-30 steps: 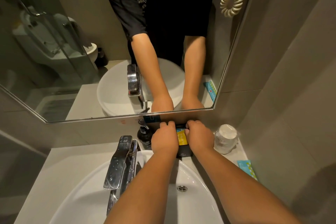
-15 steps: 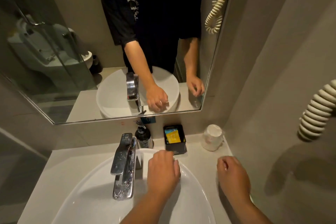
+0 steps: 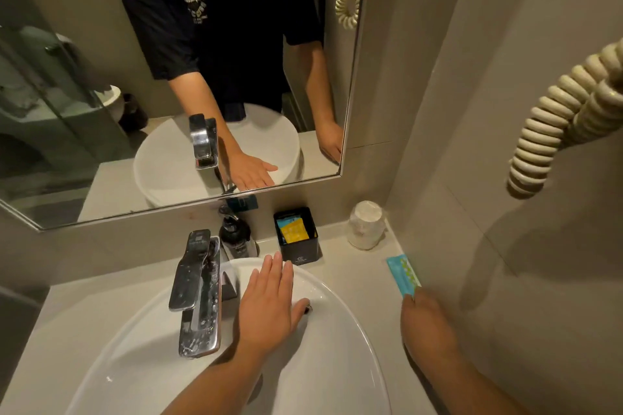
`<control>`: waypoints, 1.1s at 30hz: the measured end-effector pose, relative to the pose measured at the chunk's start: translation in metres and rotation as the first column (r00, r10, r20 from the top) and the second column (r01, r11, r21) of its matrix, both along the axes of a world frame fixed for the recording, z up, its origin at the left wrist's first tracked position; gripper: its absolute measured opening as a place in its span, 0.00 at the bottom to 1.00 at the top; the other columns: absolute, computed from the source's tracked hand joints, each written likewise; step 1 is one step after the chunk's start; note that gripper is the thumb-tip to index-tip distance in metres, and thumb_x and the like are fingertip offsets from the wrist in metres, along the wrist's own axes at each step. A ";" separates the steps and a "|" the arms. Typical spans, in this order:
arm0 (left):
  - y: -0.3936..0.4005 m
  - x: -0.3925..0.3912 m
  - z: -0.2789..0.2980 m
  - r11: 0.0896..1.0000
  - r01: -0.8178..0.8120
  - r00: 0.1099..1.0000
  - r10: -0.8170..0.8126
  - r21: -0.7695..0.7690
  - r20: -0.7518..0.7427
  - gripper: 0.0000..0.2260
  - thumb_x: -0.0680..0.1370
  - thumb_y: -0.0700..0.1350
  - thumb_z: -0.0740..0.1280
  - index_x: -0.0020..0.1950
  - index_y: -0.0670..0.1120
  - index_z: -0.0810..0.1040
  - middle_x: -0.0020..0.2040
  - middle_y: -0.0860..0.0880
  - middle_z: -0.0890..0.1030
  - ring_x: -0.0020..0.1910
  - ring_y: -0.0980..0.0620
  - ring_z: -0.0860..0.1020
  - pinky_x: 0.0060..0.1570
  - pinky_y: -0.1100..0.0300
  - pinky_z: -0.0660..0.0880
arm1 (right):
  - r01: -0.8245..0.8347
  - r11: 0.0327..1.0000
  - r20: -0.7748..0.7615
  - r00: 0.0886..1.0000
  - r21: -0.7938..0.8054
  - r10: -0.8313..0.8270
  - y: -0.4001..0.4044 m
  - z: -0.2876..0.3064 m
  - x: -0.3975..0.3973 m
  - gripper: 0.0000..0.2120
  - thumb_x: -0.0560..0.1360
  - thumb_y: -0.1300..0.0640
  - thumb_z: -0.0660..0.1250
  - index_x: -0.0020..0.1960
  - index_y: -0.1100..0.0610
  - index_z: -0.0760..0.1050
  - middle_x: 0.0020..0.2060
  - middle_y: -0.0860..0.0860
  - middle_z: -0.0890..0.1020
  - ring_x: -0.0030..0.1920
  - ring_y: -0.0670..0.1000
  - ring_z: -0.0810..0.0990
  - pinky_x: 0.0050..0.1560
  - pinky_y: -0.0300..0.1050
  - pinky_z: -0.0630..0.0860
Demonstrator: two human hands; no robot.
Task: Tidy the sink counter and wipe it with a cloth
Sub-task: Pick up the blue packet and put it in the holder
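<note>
A white basin [image 3: 340, 323] sits on a pale counter [image 3: 357, 266]. My left hand [image 3: 269, 300] hovers flat over the basin with fingers spread, holding nothing. My right hand [image 3: 428, 323] is at the counter's right edge, its fingertips pinching the near end of a teal sachet [image 3: 403, 274] that lies along the wall. A black box [image 3: 298, 236] with yellow and blue packets stands at the back of the counter. No cloth is in view.
A chrome tap [image 3: 197, 290] rises at the basin's left, with a dark pump bottle [image 3: 236, 236] behind it. An upturned wrapped cup [image 3: 365, 224] stands in the back right corner. A mirror [image 3: 101, 111] covers the back wall. A coiled cream cord [image 3: 556, 125] hangs on the right wall.
Both hands left the black box at the back. The left hand drew back over the basin and opened flat; the right hand swung to the counter's right edge and took hold of the teal sachet.
</note>
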State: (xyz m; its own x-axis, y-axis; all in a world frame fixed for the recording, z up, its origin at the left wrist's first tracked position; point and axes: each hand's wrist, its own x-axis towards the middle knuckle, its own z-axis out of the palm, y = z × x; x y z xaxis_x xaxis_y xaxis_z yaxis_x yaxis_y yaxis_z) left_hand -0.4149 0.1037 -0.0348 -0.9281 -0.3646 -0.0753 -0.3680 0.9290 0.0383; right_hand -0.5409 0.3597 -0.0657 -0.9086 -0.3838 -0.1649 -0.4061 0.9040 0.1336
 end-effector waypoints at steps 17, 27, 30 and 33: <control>0.000 0.000 0.003 0.999 -0.008 1.000 0.008 0.050 0.003 0.35 0.79 0.65 0.42 0.71 0.43 0.71 0.71 0.41 0.71 0.71 0.41 0.68 0.67 0.45 0.62 | 0.087 0.994 0.073 0.994 -0.065 -0.082 -0.003 0.027 -0.002 0.15 0.79 0.52 0.56 0.65 0.52 0.64 0.52 0.51 0.77 0.49 0.51 0.82 0.45 0.45 0.77; 0.000 -0.001 0.003 0.999 -0.002 1.000 0.002 0.046 0.004 0.35 0.79 0.65 0.43 0.71 0.43 0.70 0.71 0.42 0.71 0.71 0.41 0.69 0.67 0.45 0.62 | 0.137 0.987 0.094 0.987 -0.080 -0.129 -0.006 0.024 0.000 0.13 0.80 0.49 0.54 0.59 0.54 0.71 0.52 0.51 0.77 0.49 0.51 0.83 0.45 0.45 0.77; -0.001 0.000 0.001 0.999 0.005 1.000 -0.005 0.040 -0.003 0.35 0.79 0.65 0.42 0.71 0.43 0.71 0.71 0.41 0.72 0.71 0.41 0.69 0.67 0.44 0.62 | 0.146 0.986 0.101 0.985 -0.080 -0.137 -0.006 0.027 0.000 0.10 0.79 0.53 0.56 0.59 0.54 0.70 0.50 0.51 0.79 0.49 0.52 0.83 0.45 0.45 0.78; -0.001 0.000 0.002 0.999 -0.002 1.000 0.002 0.035 -0.002 0.35 0.79 0.65 0.42 0.71 0.43 0.71 0.71 0.41 0.72 0.71 0.41 0.69 0.67 0.45 0.62 | 0.183 0.974 0.125 0.978 -0.137 -0.166 -0.006 0.031 -0.003 0.10 0.78 0.53 0.59 0.58 0.55 0.66 0.52 0.53 0.77 0.49 0.54 0.83 0.45 0.47 0.78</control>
State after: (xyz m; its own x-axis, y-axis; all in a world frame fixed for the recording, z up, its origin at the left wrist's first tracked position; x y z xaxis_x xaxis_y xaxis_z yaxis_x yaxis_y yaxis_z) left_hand -0.4146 0.1031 -0.0331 -0.9274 -0.3640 -0.0864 -0.3702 0.9262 0.0711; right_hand -0.5437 0.3536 -0.0345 -0.9425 -0.2487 -0.2231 -0.2452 0.9685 -0.0438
